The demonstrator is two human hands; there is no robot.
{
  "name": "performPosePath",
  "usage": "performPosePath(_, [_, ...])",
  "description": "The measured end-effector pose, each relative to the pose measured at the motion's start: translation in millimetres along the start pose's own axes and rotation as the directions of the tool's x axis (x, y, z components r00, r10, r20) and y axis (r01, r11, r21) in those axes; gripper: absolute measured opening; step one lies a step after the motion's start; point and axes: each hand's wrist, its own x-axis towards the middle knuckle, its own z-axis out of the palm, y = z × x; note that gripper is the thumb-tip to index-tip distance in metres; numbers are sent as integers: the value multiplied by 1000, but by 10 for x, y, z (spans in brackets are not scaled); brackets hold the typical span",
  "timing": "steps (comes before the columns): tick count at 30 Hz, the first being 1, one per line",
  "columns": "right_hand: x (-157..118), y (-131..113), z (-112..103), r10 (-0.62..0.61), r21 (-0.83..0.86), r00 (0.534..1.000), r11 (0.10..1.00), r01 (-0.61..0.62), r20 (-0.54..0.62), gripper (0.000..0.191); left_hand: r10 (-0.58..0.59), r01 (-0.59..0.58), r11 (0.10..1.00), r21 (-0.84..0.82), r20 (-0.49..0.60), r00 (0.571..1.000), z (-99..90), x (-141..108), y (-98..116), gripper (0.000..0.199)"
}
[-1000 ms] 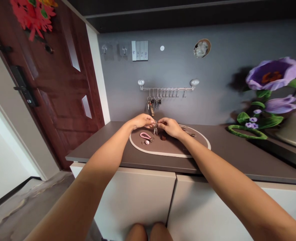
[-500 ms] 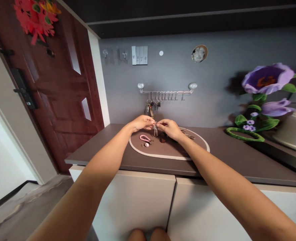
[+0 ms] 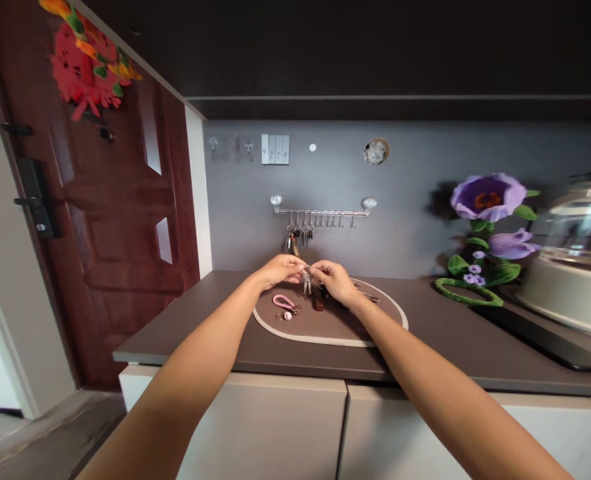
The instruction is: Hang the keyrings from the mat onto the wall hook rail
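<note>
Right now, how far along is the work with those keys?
Some hanging keys are already on the hook rail. The left hand and right hand hold a small bunch. Apparently left: the pink strap and bell, lying on the mat.

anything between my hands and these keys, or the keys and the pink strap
Nothing visible either way: left hand and right hand hold the keys at the top, and only mat shows between those and the pink strap.

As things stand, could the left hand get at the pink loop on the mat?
Probably yes: the pink loop lies uncovered on the mat, just below the left hand, though its fingers seem occupied with the keys.
</note>
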Motion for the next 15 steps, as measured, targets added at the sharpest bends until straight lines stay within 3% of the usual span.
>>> performPosePath(9, [34,35,-35,50,92,997,995,-44,-63,29,9,-8,1000,11,-127,992,75,35,11,26])
performPosePath(13, [85,7,-49,82,154,988,986,-61,-134,31,43,-3,978,209,-187,981,81,66,-40,18])
performPosePath(15, [132,-14,-64,108,215,980,974,-71,-165,31,114,-48,927,371,-158,981,78,73,-81,16])
